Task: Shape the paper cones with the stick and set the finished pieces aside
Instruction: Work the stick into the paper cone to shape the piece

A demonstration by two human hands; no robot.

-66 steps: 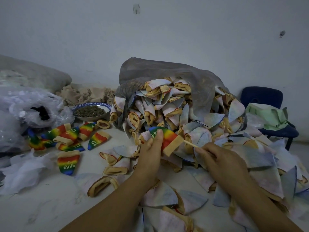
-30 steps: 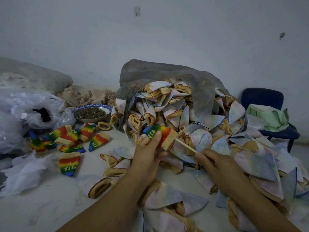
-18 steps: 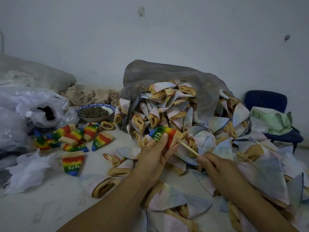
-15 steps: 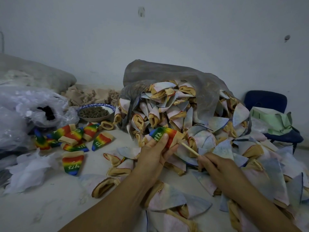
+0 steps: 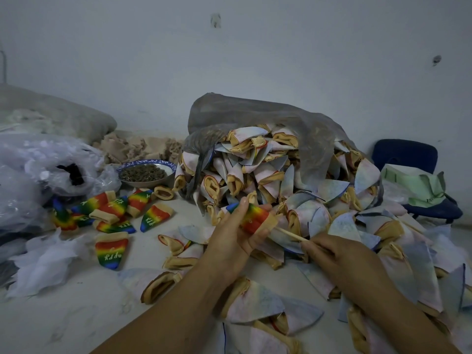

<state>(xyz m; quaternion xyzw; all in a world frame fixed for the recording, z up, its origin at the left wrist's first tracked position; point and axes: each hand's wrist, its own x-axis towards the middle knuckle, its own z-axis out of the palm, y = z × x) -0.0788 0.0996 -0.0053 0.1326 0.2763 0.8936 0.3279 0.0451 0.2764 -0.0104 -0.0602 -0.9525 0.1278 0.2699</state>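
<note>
Lying within left fingers (image 5: 240,210): rainbow cone (image 5: 255,217)

Far left on my feed, a clear plastic bag (image 5: 38,162) bulges with something dark inside, and crumpled white sheets (image 5: 43,261) lie in front of it. A blue-rimmed bowl (image 5: 150,162) holds small dark bits, maybe seeds; I can't resolve them. Behind it sits a beige fluffy heap (image 5: 138,146). At right, a blue chair (image 5: 404,155) carries a pale green bag (image 5: 419,185).
</note>
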